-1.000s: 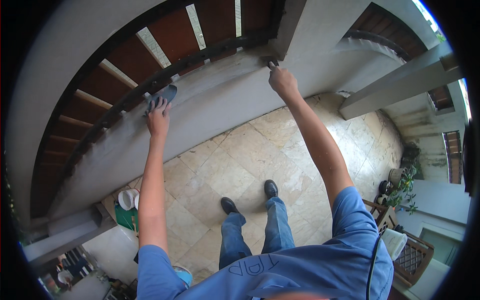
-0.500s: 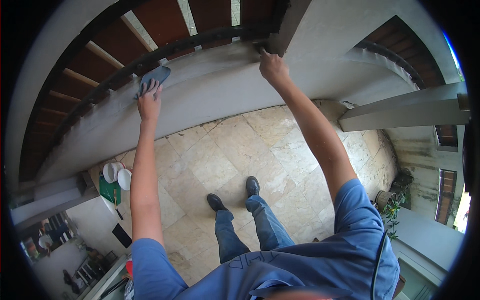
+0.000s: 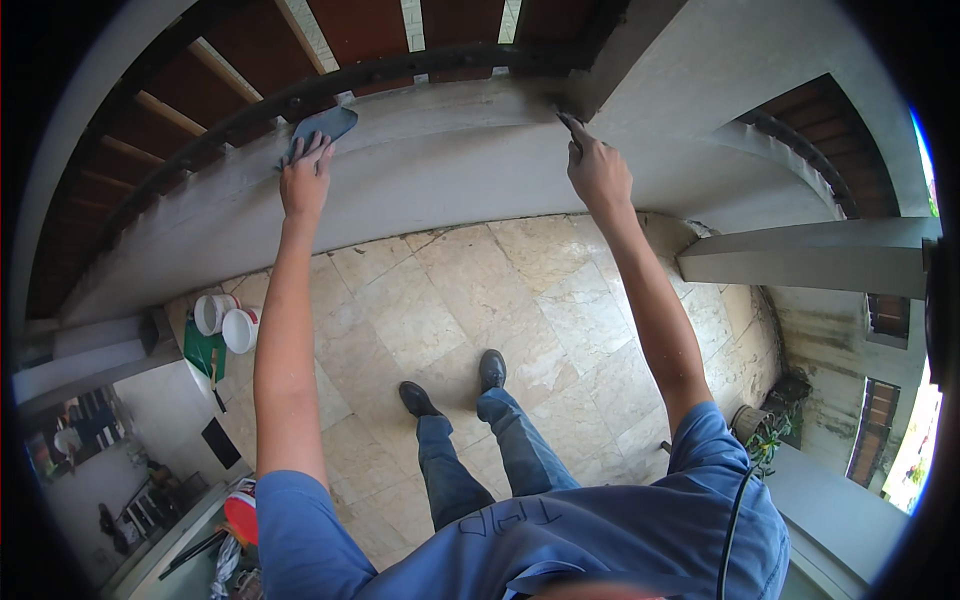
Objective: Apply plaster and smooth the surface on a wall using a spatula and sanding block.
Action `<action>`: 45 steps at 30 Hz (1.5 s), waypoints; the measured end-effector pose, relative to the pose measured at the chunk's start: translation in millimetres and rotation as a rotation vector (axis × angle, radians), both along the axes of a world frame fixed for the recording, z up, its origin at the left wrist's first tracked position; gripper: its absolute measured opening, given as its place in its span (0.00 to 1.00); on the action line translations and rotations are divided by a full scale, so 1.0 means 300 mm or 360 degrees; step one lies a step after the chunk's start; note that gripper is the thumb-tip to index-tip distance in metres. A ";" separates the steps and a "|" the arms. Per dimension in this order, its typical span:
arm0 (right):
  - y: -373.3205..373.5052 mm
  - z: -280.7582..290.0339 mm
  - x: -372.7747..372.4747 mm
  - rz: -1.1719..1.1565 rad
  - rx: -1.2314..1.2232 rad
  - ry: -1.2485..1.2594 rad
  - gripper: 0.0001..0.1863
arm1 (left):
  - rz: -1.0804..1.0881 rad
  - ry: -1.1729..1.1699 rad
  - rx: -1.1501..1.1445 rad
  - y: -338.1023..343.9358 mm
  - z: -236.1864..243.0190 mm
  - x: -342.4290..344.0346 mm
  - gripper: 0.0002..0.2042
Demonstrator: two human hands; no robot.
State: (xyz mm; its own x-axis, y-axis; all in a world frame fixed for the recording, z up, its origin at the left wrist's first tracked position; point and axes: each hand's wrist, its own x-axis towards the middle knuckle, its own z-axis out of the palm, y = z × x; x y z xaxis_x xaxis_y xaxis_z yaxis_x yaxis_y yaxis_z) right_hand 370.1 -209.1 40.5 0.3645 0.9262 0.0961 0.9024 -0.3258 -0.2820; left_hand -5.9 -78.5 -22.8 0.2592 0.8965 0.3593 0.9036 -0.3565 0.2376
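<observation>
My left hand (image 3: 305, 180) is closed on a limp grey-blue sheet (image 3: 335, 123), possibly sandpaper, at the top of a low pale wall (image 3: 440, 165). The sheet's broad end spreads beyond my fingertips toward the fence rail. Over at the right, my right hand (image 3: 602, 178) pinches a thin dark piece (image 3: 568, 122), its kind too small to make out. The tip of that piece points to the dark-stained corner where the ledge meets a pale column (image 3: 650, 85). Both arms are stretched forward.
Brown fence slats (image 3: 355, 30) and a black rail (image 3: 400, 68) run above the ledge. Two white buckets (image 3: 240, 330) stand at the left near a green board (image 3: 202, 350) on the tiled floor (image 3: 410, 290). A potted plant (image 3: 766, 440) is at the right.
My right hand has drawn back a little from the corner, so the dark piece now shows. The left hand keeps the sheet in nearly the same place. The view has shifted slightly.
</observation>
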 end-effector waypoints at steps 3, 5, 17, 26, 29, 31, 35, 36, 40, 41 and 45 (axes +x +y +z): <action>0.019 0.063 -0.060 -0.0007 0.0068 0.0045 0.16 | 0.0010 0.0016 0.0041 -0.002 -0.001 -0.010 0.16; 0.111 -0.023 -0.041 0.0014 0.0081 -0.0030 0.14 | -0.0017 0.0001 0.0054 0.013 0.004 0.024 0.16; 0.095 -0.018 -0.043 0.0049 0.0492 -0.0059 0.10 | 0.0003 -0.0032 0.0082 -0.010 -0.003 0.024 0.15; 0.280 -0.101 -0.055 0.0076 0.0641 0.0038 0.08 | -0.0012 -0.0051 0.0115 0.001 -0.007 0.037 0.15; 0.249 -0.112 -0.067 0.0073 0.0746 0.0035 0.08 | -0.0005 -0.0045 0.0100 -0.003 -0.013 0.022 0.15; 0.185 -0.117 -0.074 0.0105 0.0843 0.0028 0.07 | 0.0004 -0.0033 0.0091 -0.006 -0.007 0.023 0.15; 0.013 -0.090 -0.083 -0.0017 0.0872 0.0177 0.06 | 0.0025 -0.0017 0.0090 -0.020 0.006 0.013 0.15; -0.010 -0.079 -0.073 -0.0041 0.0834 0.0236 0.06 | 0.0015 -0.0001 0.0115 -0.019 -0.002 0.019 0.15; 0.100 -0.095 -0.024 -0.0039 0.0853 0.0058 0.06 | -0.0011 -0.0078 0.0112 -0.009 0.005 0.029 0.15; 0.156 -0.105 0.005 -0.0036 0.0860 0.0025 0.07 | -0.0036 -0.0088 0.0112 -0.002 0.000 0.041 0.15; 0.244 -0.083 0.030 -0.0081 0.0711 0.0030 0.07 | -0.0029 -0.0040 0.0087 0.006 -0.012 0.036 0.15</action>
